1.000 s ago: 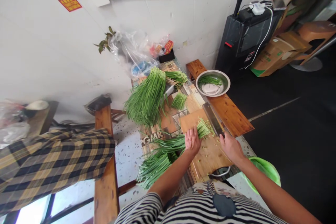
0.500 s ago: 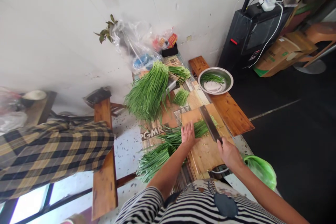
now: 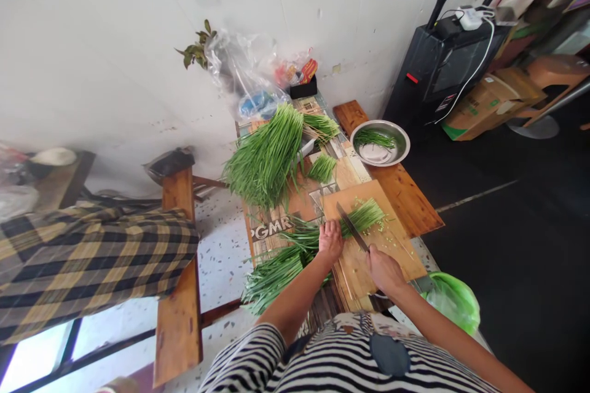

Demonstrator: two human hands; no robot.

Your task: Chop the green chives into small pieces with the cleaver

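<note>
My left hand (image 3: 330,239) presses down on a bundle of long green chives (image 3: 304,242) that lies across a wooden cutting board (image 3: 396,252). My right hand (image 3: 382,270) grips the handle of a cleaver (image 3: 351,227), whose blade rests on the chives just right of my left fingers. The cut-off chive ends (image 3: 369,214) lie on the board beyond the blade, with small chopped bits scattered around them.
A big heap of chives (image 3: 265,159) and smaller bunches (image 3: 321,167) lie further back on the low table. A steel bowl (image 3: 391,134) with some chives sits on a wooden bench. A green plastic bag (image 3: 454,301) is at my right, plastic bags by the wall.
The cleaver has moved left along the bundle, from beyond the chive tips to close beside my left hand. My right hand followed it left. The view shifted slightly.
</note>
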